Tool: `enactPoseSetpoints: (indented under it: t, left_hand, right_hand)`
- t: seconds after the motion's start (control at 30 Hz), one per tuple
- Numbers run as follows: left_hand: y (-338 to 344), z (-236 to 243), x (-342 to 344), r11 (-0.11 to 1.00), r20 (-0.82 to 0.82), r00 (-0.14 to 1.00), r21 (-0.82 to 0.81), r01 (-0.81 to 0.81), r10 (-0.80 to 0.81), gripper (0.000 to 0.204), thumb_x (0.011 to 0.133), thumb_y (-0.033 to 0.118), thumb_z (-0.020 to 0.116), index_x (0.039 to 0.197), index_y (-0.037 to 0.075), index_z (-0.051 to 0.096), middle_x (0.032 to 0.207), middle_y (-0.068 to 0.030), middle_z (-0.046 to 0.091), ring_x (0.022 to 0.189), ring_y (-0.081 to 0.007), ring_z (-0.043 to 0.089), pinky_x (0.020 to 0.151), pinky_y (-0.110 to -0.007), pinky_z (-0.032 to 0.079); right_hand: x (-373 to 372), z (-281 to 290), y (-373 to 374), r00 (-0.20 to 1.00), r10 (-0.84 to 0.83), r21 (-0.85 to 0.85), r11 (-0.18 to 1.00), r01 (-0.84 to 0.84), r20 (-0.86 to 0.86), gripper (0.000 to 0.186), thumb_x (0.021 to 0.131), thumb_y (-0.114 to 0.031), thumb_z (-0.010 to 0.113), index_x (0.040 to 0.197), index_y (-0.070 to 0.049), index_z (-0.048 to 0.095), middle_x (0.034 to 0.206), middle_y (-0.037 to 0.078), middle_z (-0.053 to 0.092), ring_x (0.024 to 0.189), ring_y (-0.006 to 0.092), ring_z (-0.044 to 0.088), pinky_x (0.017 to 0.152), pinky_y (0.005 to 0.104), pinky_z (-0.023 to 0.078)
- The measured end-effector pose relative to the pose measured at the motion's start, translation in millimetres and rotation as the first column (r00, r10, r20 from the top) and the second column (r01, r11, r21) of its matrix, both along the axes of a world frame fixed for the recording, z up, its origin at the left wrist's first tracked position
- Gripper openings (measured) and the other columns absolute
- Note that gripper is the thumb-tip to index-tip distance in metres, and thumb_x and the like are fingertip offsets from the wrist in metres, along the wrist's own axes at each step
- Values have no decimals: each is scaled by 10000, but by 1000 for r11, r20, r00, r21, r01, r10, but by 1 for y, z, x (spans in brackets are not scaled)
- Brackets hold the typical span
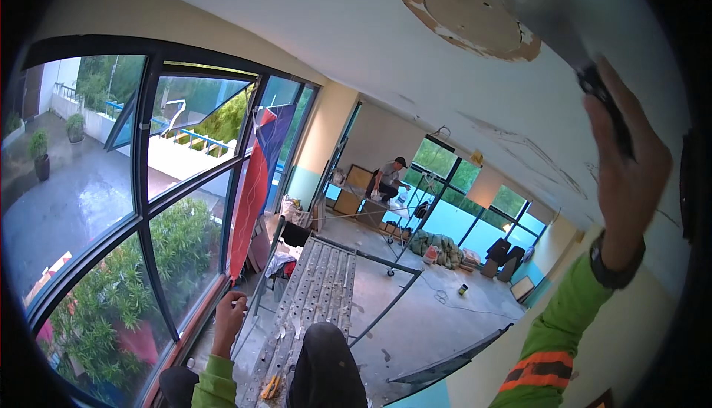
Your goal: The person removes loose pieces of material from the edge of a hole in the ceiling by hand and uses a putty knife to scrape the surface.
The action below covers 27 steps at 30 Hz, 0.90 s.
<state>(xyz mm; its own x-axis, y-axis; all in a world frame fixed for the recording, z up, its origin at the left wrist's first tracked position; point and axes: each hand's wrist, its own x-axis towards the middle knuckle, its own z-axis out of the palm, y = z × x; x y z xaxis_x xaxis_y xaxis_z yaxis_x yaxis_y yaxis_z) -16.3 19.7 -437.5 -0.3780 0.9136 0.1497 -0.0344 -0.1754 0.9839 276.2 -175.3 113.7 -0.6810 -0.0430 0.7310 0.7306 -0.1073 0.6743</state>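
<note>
Raised toward the ceiling (326, 18), my right hand (634, 163) is closed round the dark handle of a putty knife (549, 22). Its wide metal blade is blurred and overlaps the edge of a round patch (471, 11) in the ceiling, which has a brown, rough-edged ring about it; I cannot tell whether the blade touches. Low on the left, my left hand (228, 319) has its fingers curled in, beside the window frame and a scaffold. Whatever it may hold is hidden. A yellow-handled tool (271, 386) lies on the scaffold platform (311, 289) by my knee.
Green scaffold rails (386, 261) surround the platform, high above the concrete floor (445, 334). Large dark-framed windows (141, 170) line the left, one pane tilted out, with a red and blue cloth (254, 193) hanging there. Farther back, a person (387, 178) sits near piled sacks (437, 251).
</note>
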Motion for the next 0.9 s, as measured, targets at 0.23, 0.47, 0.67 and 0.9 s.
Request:
enactPoseSetpoints:
  t: [0.23, 0.47, 0.67, 0.9]
  left_hand:
    - [-2, 5, 0, 1000, -65, 998, -10, -10, 9, 192, 873, 127, 570, 978, -22, 630, 846, -110, 659, 704, -173, 639, 649, -308, 500]
    - [1, -2, -3, 998, -52, 997, 10, -57, 58, 188, 869, 129, 571, 964, -20, 636, 826, -112, 666, 706, -188, 647, 651, -320, 499]
    - [4, 1, 6, 1000, -94, 995, -17, -20, 19, 200, 863, 141, 570, 957, -22, 639, 817, -127, 670, 710, -194, 649, 664, -323, 501]
    - [1, -1, 0, 999, -146, 989, 12, -37, 38, 204, 857, 146, 580, 961, -17, 645, 827, -130, 673, 714, -205, 652, 669, -330, 505]
  right_hand:
    - [-10, -10, -7, 996, -39, 34, 999, 42, -79, 343, 889, -196, 651, 1228, -148, 632, 1104, 110, 680, 887, 184, 686, 748, 265, 518]
    - [-5, -8, -9, 997, -79, 24, 997, 79, -13, 319, 901, -166, 632, 1216, -116, 636, 1117, 115, 675, 951, 197, 681, 792, 272, 529]
    - [1, -5, -14, 998, -33, 11, 999, 33, -44, 320, 904, -157, 624, 1219, -99, 631, 1121, 120, 672, 951, 194, 681, 794, 285, 529]
    - [-21, -4, 25, 1000, 30, -18, 999, -30, 1, 342, 879, -170, 661, 1220, -142, 634, 1057, 132, 687, 856, 173, 688, 749, 260, 516]
